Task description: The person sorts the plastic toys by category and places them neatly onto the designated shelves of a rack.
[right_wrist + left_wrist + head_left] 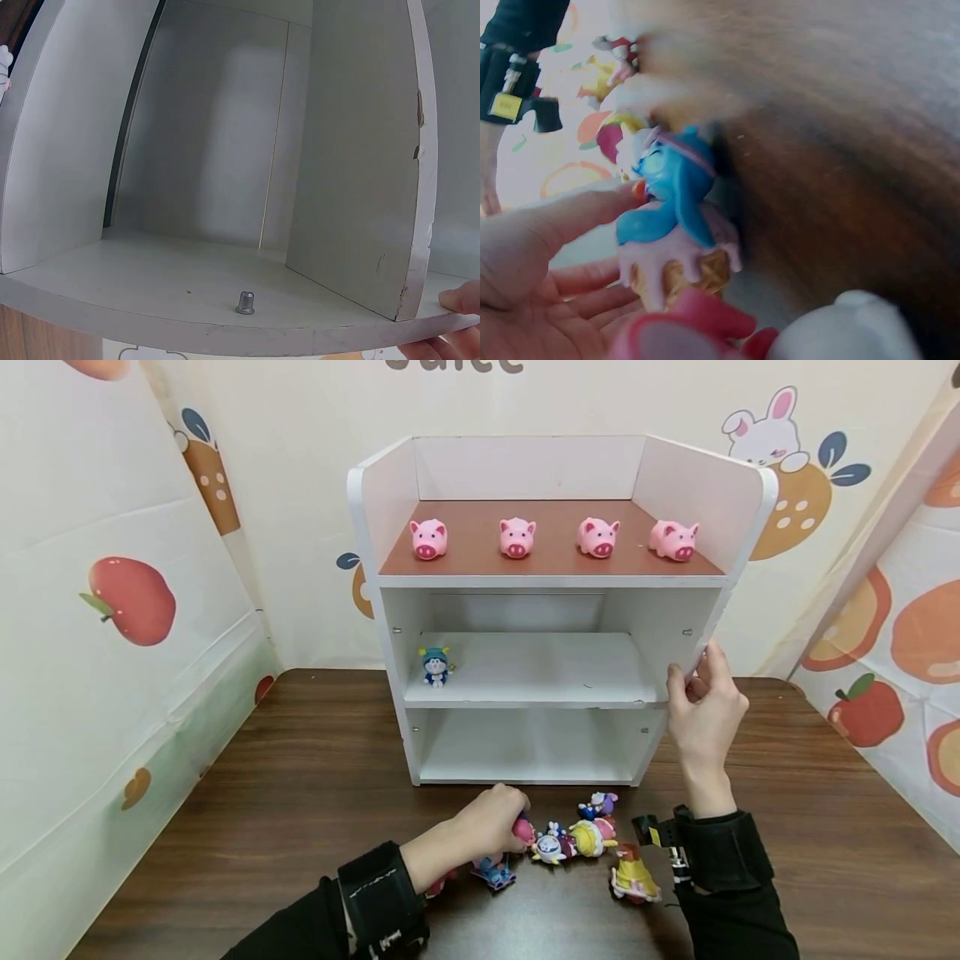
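Note:
My left hand (pixel 491 822) is down among several small figurines on the table, fingertips at a pink figurine (pixel 523 832); whether it grips it is hidden. In the left wrist view a blue long-eared figurine on an ice-cream cone (pixel 676 187) stands before the fingers (pixel 577 217). My right hand (pixel 705 714) holds the right side panel of a white shelf (pixel 517 703), thumb inside, other fingers outside. Four-legged pink pigs, several in a row, include one pig (pixel 517 537) on the brown top. A blue figurine (pixel 436 667) stands at the left of the middle board.
Right of the left hand lie a yellow-dressed figurine (pixel 592 837), a white-headed one (pixel 550 847) and a purple-and-blue one (pixel 597 805). Another yellow-dressed figurine (pixel 633 877) lies nearer the right forearm. A metal shelf peg (pixel 245 302) sticks out of the side panel. Printed cloth walls surround the table.

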### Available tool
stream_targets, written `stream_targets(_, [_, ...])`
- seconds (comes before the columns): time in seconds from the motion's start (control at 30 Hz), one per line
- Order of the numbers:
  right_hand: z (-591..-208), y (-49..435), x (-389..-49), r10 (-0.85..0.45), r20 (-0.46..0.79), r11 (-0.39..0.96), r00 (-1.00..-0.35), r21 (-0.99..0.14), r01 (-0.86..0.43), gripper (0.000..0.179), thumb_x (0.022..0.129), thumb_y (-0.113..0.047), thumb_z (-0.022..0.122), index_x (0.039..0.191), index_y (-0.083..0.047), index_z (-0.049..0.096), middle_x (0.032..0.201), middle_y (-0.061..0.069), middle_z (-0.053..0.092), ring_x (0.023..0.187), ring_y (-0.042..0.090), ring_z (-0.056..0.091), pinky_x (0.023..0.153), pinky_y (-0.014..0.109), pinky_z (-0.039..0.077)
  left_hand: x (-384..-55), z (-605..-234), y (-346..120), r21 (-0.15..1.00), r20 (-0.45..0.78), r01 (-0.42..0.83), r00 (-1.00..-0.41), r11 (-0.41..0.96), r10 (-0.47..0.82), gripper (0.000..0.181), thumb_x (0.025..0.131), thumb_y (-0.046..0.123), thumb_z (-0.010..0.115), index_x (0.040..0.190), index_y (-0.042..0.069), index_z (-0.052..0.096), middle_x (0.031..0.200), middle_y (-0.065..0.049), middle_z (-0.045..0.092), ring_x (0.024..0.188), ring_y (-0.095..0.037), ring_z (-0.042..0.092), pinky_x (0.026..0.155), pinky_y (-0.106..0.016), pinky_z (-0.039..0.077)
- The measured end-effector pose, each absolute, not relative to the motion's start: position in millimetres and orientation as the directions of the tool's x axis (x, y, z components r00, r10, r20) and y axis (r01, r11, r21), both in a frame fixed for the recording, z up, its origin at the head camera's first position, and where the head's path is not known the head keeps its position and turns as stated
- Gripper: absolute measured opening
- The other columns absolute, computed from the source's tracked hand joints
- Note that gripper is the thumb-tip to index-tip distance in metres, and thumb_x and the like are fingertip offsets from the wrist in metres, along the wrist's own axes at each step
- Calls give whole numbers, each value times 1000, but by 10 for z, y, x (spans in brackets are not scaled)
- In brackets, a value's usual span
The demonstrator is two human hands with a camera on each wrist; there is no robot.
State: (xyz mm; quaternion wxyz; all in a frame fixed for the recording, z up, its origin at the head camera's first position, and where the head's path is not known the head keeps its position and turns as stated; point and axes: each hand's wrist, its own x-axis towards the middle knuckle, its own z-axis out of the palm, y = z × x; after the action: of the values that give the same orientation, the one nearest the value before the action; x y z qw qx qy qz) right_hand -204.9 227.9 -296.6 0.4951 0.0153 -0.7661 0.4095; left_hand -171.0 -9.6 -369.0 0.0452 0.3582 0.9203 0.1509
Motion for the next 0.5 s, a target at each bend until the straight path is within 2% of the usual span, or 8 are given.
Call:
stream_targets(0.1, [-2969, 2280, -2050, 379, 771, 664, -512, -612, -430, 43, 82, 1, 56, 123, -10, 53, 106, 17, 60, 78, 35, 60, 58, 1, 38, -1753, -3657, -115, 400, -13, 608, -744, 685, 668, 30, 67, 18, 76, 88, 1, 64, 80, -3, 61, 72, -11, 51, 60, -17, 41])
stream_targets(0.3, [-2973, 2283, -2048, 375, 770, 665, -517, -612, -429, 42, 82, 1, 56, 123, -9, 53, 107, 17, 60, 81, 33, 60, 60, 2, 39, -1842, -3618, -169, 578, -115, 485, -748, 657, 653, 17, 74, 19, 71, 83, 5, 66, 71, 5, 57, 64, -4, 47, 57, -17, 40])
stream_targets(0.5, [-2970, 2279, -2048, 376, 771, 662, -514, -612, -433, 43, 82, 1, 56, 123, -10, 53, 107, 16, 60, 80, 34, 60, 61, 3, 39, -1949, -3636, -226, 675, -166, 421, -714, 607, 680, 14, 82, 14, 62, 87, 2, 68, 70, 0, 61, 59, -6, 47, 54, -19, 39])
